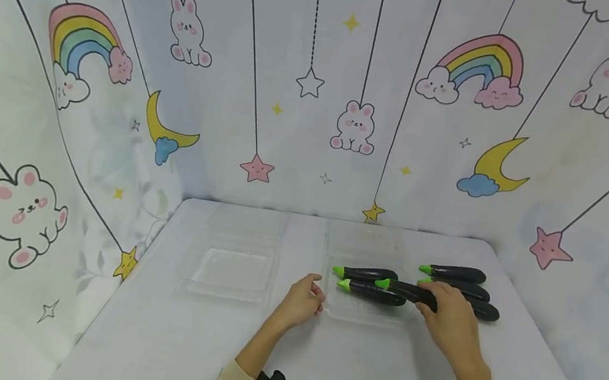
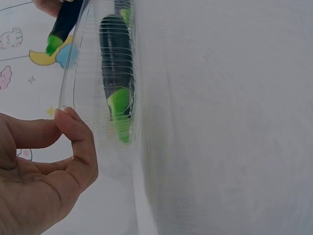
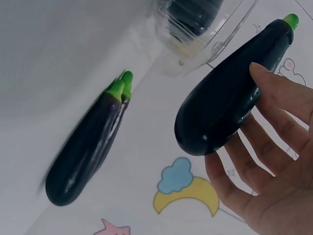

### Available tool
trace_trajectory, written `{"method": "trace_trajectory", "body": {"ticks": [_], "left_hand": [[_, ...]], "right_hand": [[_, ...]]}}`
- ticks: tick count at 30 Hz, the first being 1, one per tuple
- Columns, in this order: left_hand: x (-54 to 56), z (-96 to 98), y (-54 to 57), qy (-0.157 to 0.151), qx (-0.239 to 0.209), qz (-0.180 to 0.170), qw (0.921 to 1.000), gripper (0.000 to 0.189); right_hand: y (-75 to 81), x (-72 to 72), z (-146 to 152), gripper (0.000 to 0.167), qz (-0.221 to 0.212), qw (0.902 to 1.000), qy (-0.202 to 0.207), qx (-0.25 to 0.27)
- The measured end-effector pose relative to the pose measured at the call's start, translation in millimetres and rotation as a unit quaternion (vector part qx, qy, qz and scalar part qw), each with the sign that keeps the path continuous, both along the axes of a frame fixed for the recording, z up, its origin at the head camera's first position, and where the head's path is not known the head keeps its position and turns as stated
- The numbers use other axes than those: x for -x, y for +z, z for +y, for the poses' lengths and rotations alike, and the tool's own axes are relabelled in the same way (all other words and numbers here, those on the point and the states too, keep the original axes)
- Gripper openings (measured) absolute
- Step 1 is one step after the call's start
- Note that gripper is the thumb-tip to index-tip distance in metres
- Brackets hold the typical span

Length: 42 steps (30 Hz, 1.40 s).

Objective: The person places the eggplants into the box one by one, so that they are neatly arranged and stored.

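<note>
In the head view, my right hand [image 1: 450, 328] grips a dark eggplant [image 1: 407, 291] with a green stem end. It holds this eggplant above the right side of a clear plastic box [image 1: 362, 318]. Thumb and fingers wrap the eggplant [image 3: 227, 93] in the right wrist view. Two more eggplants [image 1: 374, 293] lie inside the box, stems to the left. At the box's left edge is my left hand [image 1: 302, 302]; in the left wrist view its thumb and forefinger meet at the box's rim [image 2: 63, 93], pinching it.
Right of the box, three eggplants [image 1: 452, 272] lie on the white table [image 1: 361, 377], partly behind my right hand. A second clear box [image 1: 229, 296] with a raised lid stands to the left. A patterned curtain [image 1: 309, 152] encloses the back and sides.
</note>
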<state>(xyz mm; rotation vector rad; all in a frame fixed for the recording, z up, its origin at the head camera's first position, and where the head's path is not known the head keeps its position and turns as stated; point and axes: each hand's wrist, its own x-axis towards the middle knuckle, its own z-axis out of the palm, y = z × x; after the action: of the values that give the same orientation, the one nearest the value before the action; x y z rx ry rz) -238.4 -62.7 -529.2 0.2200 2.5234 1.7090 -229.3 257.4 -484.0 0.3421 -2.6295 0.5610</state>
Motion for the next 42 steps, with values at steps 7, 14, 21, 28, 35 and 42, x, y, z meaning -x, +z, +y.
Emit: {"method": "trace_trajectory", "body": {"ticks": [7,14,21,28,35,42], "left_hand": [[0.8,-0.5,-0.5,0.003,-0.003,0.000,1.0000,0.052],[1.3,0.6,1.2,0.001,-0.001,-0.004,1.0000,0.052],[2.6,-0.1,0.5,0.006,0.005,-0.015,0.9999,0.051],[3.3,0.3,-2.2,0.004,-0.002,-0.014,0.9999,0.051],[3.7,0.9,-2.0,0.001,-0.003,-0.013,0.9999,0.053],[2.0,-1.1,-2.4,-0.002,-0.007,-0.005,1.0000,0.052]], "right_hand": [[2.4,-0.6,-9,0.041,-0.014,0.9999,-0.001,0.005],[1.7,2.1,-20,0.041,-0.027,0.9996,0.010,0.001],[-4.3,4.1,-32,0.042,-0.005,0.9995,0.032,0.002],[-7.4,5.2,-40,0.041,-0.020,0.9990,0.039,0.000],[-11.3,9.3,-46,0.042,-0.047,0.9977,0.049,0.007],[-16.4,11.3,-49,0.040,-0.073,0.9957,0.055,0.013]]}}
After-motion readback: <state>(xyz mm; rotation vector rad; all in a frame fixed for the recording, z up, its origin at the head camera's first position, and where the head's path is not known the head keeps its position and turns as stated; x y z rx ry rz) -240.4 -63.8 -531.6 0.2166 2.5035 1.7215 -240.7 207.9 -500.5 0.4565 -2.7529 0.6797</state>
